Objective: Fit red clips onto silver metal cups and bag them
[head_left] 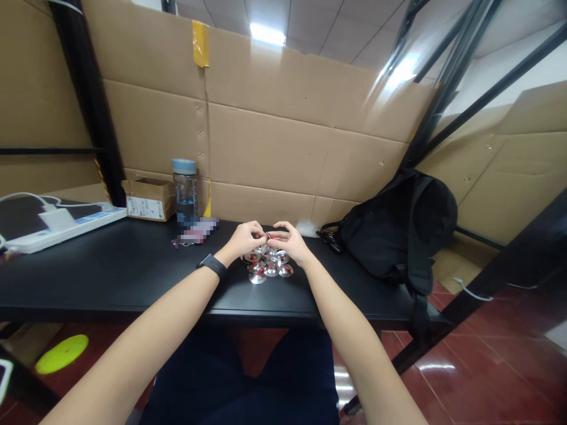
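Note:
Several shiny silver discs with red parts [271, 267] lie in a heap on the black table [146, 265]. My left hand [247, 238], with a dark watch [212, 265] on its wrist, is over the heap's back left side, thumb and index finger pinched together. Facing it from the right, my right hand [290, 241] has its fingers curled and its fingertips near those of my left. A small piece with some red shows between the two hands, too small to make out clearly.
A black backpack [394, 224] stands at the table's right. At the back left are a water bottle [185, 192], an open cardboard box [150, 200] and a blurred pinkish item [199, 230]. A white power strip [84, 227] lies far left. Cardboard [283, 141] walls the back.

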Motion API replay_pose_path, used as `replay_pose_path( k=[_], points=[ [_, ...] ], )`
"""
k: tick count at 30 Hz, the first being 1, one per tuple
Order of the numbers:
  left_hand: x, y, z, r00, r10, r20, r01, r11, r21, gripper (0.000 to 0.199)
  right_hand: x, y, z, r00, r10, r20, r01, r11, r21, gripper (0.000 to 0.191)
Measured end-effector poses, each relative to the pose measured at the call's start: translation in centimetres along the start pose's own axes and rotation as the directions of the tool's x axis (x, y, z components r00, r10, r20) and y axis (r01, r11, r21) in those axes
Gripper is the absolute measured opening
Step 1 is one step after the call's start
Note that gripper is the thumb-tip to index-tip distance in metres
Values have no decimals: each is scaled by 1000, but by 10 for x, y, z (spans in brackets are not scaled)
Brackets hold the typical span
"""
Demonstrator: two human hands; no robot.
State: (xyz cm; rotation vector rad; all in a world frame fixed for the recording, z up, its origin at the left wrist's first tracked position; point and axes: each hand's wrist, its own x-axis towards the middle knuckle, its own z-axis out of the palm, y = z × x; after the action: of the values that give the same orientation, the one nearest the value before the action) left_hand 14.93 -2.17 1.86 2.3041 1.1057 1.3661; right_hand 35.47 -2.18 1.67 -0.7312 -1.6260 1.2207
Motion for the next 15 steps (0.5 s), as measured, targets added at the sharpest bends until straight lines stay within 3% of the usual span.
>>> replay_pose_path(
  k=[8,11,15],
  points=[
    [0,-11,-13,998,-56,13,55,996,73,17,10,11,-20,993,-48,-109,40,996,-79,63],
    [0,-28,-22,998,-60,0,59,983,175,17,14,16,-39,976,-95,-196,29,949,-313,57],
    [1,-59,-38,993,-121,-1,114,926,360,15,10,20,-75,955,-113,-274,-92,766,-636,37]
  ],
)
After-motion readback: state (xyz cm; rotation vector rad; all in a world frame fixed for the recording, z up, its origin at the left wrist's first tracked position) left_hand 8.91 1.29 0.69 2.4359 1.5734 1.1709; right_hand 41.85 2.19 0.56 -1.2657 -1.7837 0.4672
